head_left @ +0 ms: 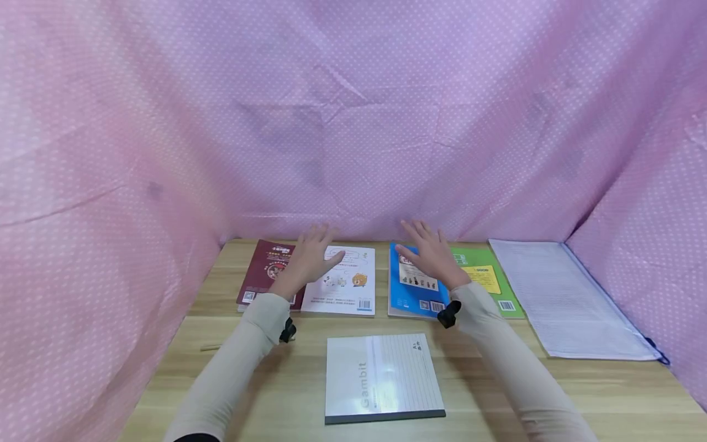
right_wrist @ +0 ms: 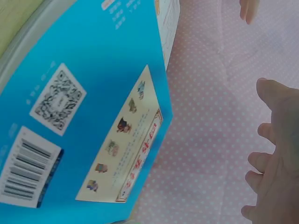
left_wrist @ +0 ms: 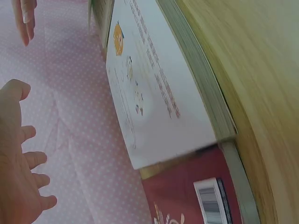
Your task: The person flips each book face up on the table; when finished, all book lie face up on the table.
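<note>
Blue book point(head_left: 411, 293) is partly hidden by the right hand point(head_left: 434, 256).

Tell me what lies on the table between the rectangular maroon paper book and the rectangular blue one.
A rectangular white paper book lies there, followed by a bare strip of pale wooden tabletop; the head view shows both.
</note>
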The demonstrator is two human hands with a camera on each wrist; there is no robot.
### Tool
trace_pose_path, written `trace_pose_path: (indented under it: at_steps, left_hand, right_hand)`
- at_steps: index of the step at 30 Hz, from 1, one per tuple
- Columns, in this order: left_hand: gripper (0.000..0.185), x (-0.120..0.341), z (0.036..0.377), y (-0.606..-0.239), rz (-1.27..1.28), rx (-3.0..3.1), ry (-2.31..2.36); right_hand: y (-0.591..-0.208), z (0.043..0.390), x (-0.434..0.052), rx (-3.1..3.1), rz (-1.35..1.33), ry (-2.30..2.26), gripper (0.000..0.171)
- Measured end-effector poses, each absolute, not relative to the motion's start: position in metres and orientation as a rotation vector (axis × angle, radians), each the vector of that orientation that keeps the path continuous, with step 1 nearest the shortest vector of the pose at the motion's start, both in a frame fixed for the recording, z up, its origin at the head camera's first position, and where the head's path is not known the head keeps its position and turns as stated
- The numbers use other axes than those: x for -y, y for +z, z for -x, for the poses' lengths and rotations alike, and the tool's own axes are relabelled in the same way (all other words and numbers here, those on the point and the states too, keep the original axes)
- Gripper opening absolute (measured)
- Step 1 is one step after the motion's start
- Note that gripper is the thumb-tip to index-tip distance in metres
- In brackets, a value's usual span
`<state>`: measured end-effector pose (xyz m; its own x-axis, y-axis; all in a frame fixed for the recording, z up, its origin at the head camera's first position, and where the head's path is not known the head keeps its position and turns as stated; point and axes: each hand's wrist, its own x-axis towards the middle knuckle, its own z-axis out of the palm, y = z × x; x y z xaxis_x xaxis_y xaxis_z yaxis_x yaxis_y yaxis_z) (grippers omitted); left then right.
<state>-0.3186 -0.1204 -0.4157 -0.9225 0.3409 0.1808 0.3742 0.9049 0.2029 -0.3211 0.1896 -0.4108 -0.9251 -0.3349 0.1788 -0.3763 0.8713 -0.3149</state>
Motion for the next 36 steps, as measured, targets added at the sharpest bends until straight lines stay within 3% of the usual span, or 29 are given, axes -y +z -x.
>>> trace_pose_path:
  at_steps: [7,20,36]
  left_hand:
    - [0.078,0.110,0.313,-0.405,0.608,2.897,-0.448]
    - [0.081,0.006,0.300,-0.400,0.837,2.819,-0.651]
    - [0.089,-0.094,0.275,-0.442,0.853,2.906,-1.138]
  right_hand:
    - [-0.394,0.323,-0.195,2.937,-0.598,0.546,0.073]
    - [-0.354,0.325,-0.275,2.988,-0.649,0.583,0.079]
    - [-0.386,0.330,-0.378,2.979,-0.533,0.875,0.087]
